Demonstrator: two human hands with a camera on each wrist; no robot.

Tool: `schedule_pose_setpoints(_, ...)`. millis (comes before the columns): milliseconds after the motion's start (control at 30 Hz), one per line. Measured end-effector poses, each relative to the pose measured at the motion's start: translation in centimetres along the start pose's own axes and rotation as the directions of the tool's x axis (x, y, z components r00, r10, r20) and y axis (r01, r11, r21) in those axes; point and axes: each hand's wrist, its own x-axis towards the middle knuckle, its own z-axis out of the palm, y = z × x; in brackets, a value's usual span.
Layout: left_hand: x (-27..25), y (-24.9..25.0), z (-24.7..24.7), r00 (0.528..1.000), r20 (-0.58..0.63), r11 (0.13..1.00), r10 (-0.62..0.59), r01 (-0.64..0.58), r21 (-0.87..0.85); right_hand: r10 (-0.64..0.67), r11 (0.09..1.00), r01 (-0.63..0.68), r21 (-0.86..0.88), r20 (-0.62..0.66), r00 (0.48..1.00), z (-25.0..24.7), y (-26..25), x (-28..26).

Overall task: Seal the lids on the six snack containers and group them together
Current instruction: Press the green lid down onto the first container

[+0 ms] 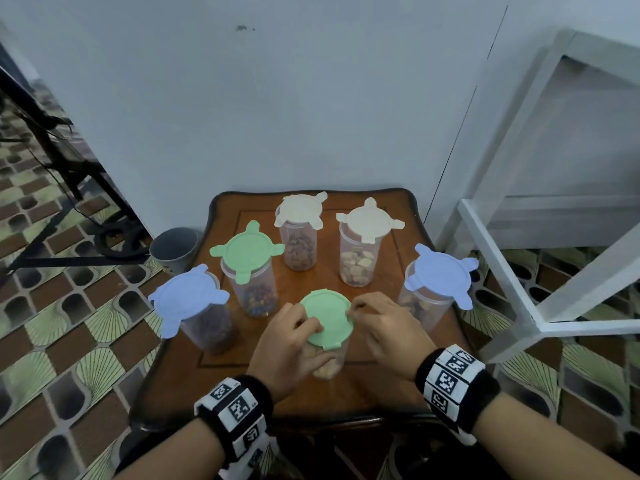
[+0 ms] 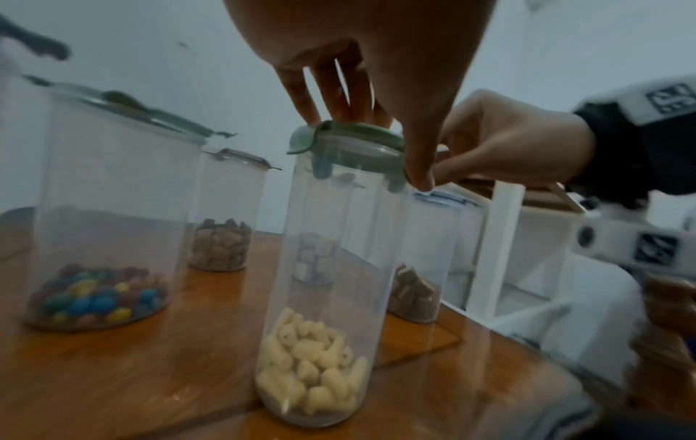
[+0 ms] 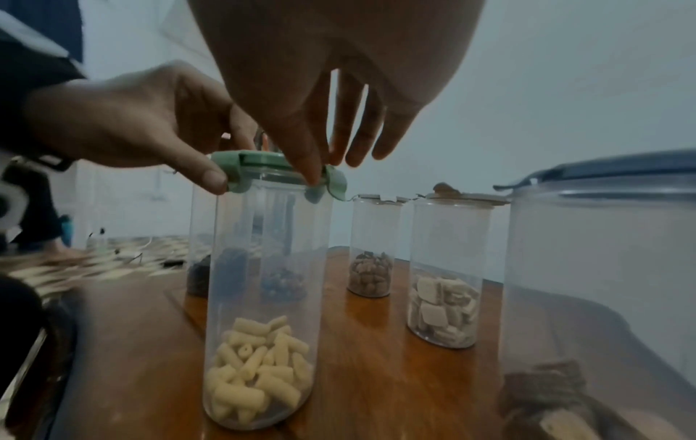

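Six tall clear snack containers stand on a small wooden table. The nearest one holds pale puffed sticks and has a green lid seated on it. My left hand grips the lid's left edge, fingers on top and thumb pressing a side flap down. My right hand pinches the right edge, thumb on a flap. The far flap is only partly lowered. The other lids lie with their flaps sticking out: green, blue, cream, cream, blue.
The containers stand spread in a ring, with bare wood between them. A grey bin stands on the tiled floor by the table's left side. A white metal frame is close on the right. A wall runs behind the table.
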Motion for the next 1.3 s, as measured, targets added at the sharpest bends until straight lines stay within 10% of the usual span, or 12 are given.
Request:
schedule_pose_setpoints(300, 0.7, -6.6, -3.6, 0.918, 0.386, 0.984, 0.085, -0.016, -0.178, 0.086, 0.995, -0.089, 0.038, 0.055, 0.995, -0.5, -2.3, 0.6)
schedule_pose_setpoints(600, 3.0, -6.9, -4.8, 0.853, 0.349, 0.918, 0.389, -0.39, -0.069, -0.15, 0.989, 0.145, 0.04, 0.174, 0.973, 1.3, 0.4, 2.3)
schedule_pose_setpoints(1300, 1.2, -5.1, -3.9, 0.873, 0.268, 0.905, 0.408, -0.425, 0.006, -0.277, 0.957, 0.269, 0.107, 0.069, 0.958, 3.6, 2.7, 2.1)
